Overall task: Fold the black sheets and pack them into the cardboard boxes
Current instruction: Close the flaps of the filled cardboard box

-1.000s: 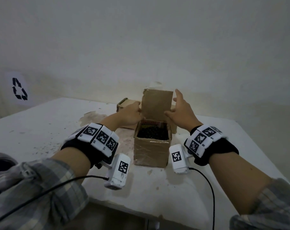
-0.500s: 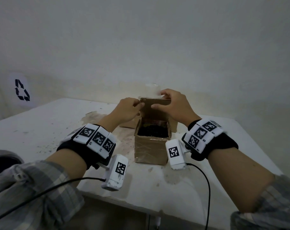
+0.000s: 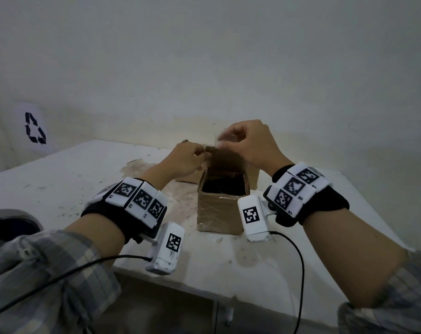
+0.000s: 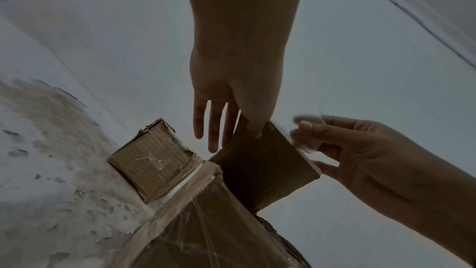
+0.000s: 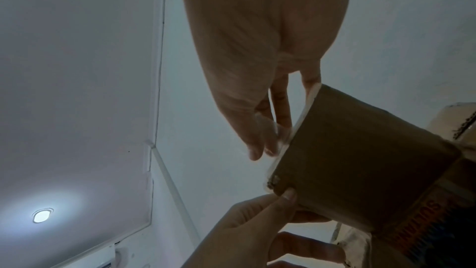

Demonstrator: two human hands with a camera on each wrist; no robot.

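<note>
An open cardboard box (image 3: pixel 220 213) stands mid-table with crumpled black sheets (image 3: pixel 222 186) inside. Its far flap (image 3: pixel 225 160) stands raised behind the opening. My left hand (image 3: pixel 203 153) pinches the flap's upper left corner with thumb and forefinger; the left wrist view shows the other fingers of this hand (image 4: pixel 231 127) straight behind the flap (image 4: pixel 262 170). My right hand (image 3: pixel 224 143) pinches a strip of clear tape (image 4: pixel 306 146) that hangs off the flap's top edge. In the right wrist view, the tape (image 5: pixel 304 113) runs along the flap (image 5: pixel 360 160) beside my right hand (image 5: pixel 260 142).
A closed, taped cardboard box (image 4: pixel 154 158) sits behind and left of the open one; another box (image 3: pixel 253 175) shows behind at the right. The white table (image 3: pixel 72 184) is scuffed, with its near edge under my wrists. A wall stands close behind.
Both hands moved from the flap's sides up to its top edge. The left took the corner; the right rose and pinched the tape. The flap tipped slightly toward me.
</note>
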